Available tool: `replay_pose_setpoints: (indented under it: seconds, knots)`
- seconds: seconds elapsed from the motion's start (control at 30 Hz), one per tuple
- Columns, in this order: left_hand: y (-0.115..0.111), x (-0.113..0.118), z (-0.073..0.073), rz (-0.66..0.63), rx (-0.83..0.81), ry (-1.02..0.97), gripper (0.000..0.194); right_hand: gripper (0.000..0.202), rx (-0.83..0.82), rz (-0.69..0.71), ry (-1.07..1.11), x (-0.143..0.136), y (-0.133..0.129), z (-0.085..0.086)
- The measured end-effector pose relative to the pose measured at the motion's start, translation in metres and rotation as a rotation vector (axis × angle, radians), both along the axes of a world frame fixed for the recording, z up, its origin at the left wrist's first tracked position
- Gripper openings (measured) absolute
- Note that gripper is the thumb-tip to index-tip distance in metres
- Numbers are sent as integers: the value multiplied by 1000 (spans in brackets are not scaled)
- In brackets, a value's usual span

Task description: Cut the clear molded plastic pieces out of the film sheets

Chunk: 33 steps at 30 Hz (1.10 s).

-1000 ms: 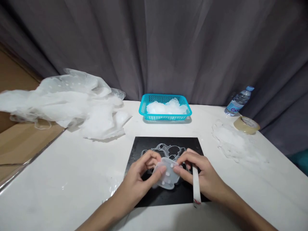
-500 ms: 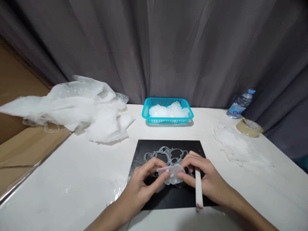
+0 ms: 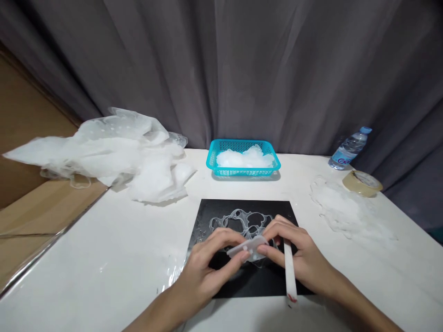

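Note:
Between both hands, over a black mat, is a small translucent white sheet piece with white dots. My left hand pinches its left side between thumb and fingers. The right side is pinched by my right hand, which also keeps a slim white stick with a red mark at its lower end tucked in the palm. The stick's upper end is hidden by the fingers. Beyond the fingertips, a translucent sheet remnant with cut-out holes lies on the mat.
A turquoise basket with white translucent pieces stands behind the mat. Crumpled white sheets are heaped at left, by a cardboard box. At right are a water bottle, a tape roll and a thin whitish sheet.
The translucent piece has tilted and looks more folded between my fingers. Both hands keep their pinch, and the whole view has shifted slightly.

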State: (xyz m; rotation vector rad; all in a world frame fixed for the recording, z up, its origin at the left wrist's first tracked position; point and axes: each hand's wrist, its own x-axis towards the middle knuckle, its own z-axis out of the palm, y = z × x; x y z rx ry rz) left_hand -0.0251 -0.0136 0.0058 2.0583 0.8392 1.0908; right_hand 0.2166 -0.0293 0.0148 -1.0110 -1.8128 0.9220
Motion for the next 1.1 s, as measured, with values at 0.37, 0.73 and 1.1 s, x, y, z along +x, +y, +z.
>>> replay_pose_setpoints:
  seconds: [0.37, 0.73, 1.1]
  knots:
    - [0, 1, 3, -81, 223, -114, 30, 6, 181, 71, -7, -5, -5, -4]
    - [-14, 9, 9, 25, -4, -116, 15, 10, 120, 85, -64, -10, -12, -5]
    - [-20, 9, 4, 38, -140, -30, 12, 10, -88, 58, 57, -5, -16, 10]
